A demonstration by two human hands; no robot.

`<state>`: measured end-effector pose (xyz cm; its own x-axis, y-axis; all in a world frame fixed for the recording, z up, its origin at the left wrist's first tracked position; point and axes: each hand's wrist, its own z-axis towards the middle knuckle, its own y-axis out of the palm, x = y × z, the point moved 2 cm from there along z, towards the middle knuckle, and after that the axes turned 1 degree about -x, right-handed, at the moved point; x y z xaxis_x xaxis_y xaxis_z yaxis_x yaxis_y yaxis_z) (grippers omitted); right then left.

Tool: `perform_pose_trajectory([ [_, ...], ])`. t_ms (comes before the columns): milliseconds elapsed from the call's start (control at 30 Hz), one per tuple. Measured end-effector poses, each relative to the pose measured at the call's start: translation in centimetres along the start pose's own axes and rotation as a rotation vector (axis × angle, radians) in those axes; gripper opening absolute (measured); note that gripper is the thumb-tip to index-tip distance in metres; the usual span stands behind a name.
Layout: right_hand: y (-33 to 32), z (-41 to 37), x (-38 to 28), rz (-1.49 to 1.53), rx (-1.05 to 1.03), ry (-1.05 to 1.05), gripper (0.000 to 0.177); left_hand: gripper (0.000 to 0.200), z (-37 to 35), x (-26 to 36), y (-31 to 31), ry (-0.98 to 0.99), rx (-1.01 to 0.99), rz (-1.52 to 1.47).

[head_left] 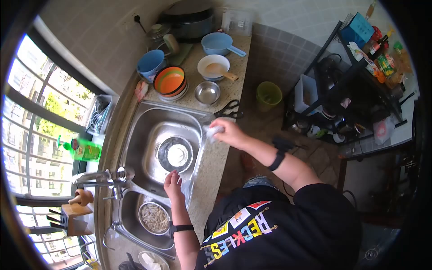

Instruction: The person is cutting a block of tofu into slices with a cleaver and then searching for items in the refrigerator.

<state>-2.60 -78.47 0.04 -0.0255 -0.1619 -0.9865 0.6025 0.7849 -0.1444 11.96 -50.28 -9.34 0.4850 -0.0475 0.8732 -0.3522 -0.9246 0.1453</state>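
My right hand [228,133] is closed on a small whitish thing [211,132], blurred, over the counter edge beside the large sink basin [141,135]. In that basin stands a round metal bowl [160,155] with something bright white in it. My left hand [173,184] hangs over the basin's near edge, fingers slightly apart and nothing visible in it. A metal bowl of pale, thin strips [154,218] sits in the smaller basin [128,202].
Black scissors [229,109], a small steel bowl [207,92], an orange bowl [170,81] and blue pans [217,43] stand beyond the sink. The faucet [101,176], green bottle [86,150] and knife block [77,219] are at left. A green bin [269,93] is on the floor.
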Motion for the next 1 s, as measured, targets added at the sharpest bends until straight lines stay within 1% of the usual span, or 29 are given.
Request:
perform_pose_trajectory([
  [33,-3.3,0.4,-0.8,-0.162,0.065,-0.059,0.029,0.022,0.7,-0.1,0.8,0.017,0.029,-0.026],
  [67,-6.5,0.4,-3.0,-0.356,0.163,-0.124,0.028,0.019,1.0,0.2,2.1,0.065,0.071,-0.039],
  [100,-9.8,0.9,-2.8,-0.442,0.290,-0.241,0.029,0.016,1.2,0.7,3.6,0.104,0.093,-0.103],
  [133,-12.9,1.4,-3.2,-0.435,0.381,-0.313,0.030,0.017,1.6,1.1,5.0,0.123,0.109,-0.124],
  [200,-19.1,2.3,-4.5,-0.359,0.475,-0.288,0.030,0.018,2.3,2.1,8.1,0.157,0.136,-0.162],
  [233,-22.2,2.7,-5.3,-0.577,0.541,-0.366,0.031,0.021,3.0,2.2,9.6,0.158,0.159,-0.166],
  [300,-27.9,3.9,-3.4,-0.639,0.650,-0.347,0.032,0.028,3.4,3.5,13.1,0.126,0.179,-0.171],
  [333,-30.4,4.8,-2.0,-0.676,0.688,-0.312,0.031,0.029,4.1,3.4,14.1,0.093,0.130,-0.192],
  [367,-32.8,5.6,0.0,-0.713,0.723,-0.277,0.031,0.029,4.3,3.6,15.9,0.091,0.132,-0.186],
  [400,-35.8,6.5,4.2,-0.743,0.708,-0.120,0.040,0.029,3.9,4.0,17.7,0.078,0.132,-0.159],
  [433,-38.5,6.9,9.1,-0.740,0.705,-0.112,0.040,0.030,3.7,4.2,19.2,0.063,0.130,-0.132],
  [467,-40.8,7.2,14.1,-0.948,0.724,-0.031,0.047,0.032,3.8,4.1,20.1,0.033,0.114,-0.108],
  [500,-42.4,7.2,16.9,-1.154,0.736,0.053,0.054,0.032,4.0,3.8,20.6,0.030,0.116,-0.100],
  [533,-43.2,7.3,17.3,-1.146,0.736,0.059,0.054,0.031,4.2,3.5,20.9,0.032,0.104,-0.071],
  [567,-44.2,7.3,18.1,-0.830,0.788,0.239,0.059,0.031,4.5,3.3,21.1,0.034,0.091,-0.044],
  [600,-45.0,6.6,19.0,-0.509,0.824,0.416,0.065,0.026,4.5,3.3,21.4,0.037,0.149,-0.027],
  [633,-44.5,6.1,18.0,-0.370,0.850,0.405,0.051,0.026,4.6,3.0,21.1,0.029,0.144,-0.012],
  [700,-45.3,4.9,22.1,-0.338,0.698,0.461,0.033,0.020,5.5,1.9,19.7,-0.014,0.223,-0.087],
  [733,-44.6,4.6,20.7,-0.258,0.680,0.462,0.025,0.021,5.5,1.7,19.7,0.014,0.279,-0.136],
  [767,-43.0,4.9,18.2,-0.181,0.672,0.458,0.023,0.023,5.9,1.5,19.0,0.052,0.341,-0.170],
  [800,-41.8,5.1,16.7,-0.054,0.596,0.431,0.027,0.025,5.3,2.2,20.2,0.104,0.461,-0.146],
  [833,-40.5,5.7,15.6,-0.119,0.522,0.409,0.028,0.022,6.3,1.8,19.1,0.102,0.497,-0.147],
  [867,-38.9,6.1,9.2,-0.355,0.457,0.383,0.032,0.020,6.8,1.8,18.5,0.097,0.460,-0.114],
  [900,-37.2,6.6,9.1,-0.258,0.466,0.161,0.032,0.003,7.0,1.9,17.6,0.117,0.374,-0.035],
  [933,-35.5,7.0,6.5,-0.216,0.462,0.116,0.027,0.007,5.2,3.4,20.4,0.107,0.436,-0.043],
  [967,-33.6,7.7,5.3,-0.301,0.455,-0.009,0.021,0.010,5.3,3.3,20.1,0.135,0.404,-0.085],
  [1000,-31.4,8.0,2.7,-0.270,0.452,-0.093,0.019,0.011,5.5,3.5,20.2,0.126,0.378,-0.039],
])
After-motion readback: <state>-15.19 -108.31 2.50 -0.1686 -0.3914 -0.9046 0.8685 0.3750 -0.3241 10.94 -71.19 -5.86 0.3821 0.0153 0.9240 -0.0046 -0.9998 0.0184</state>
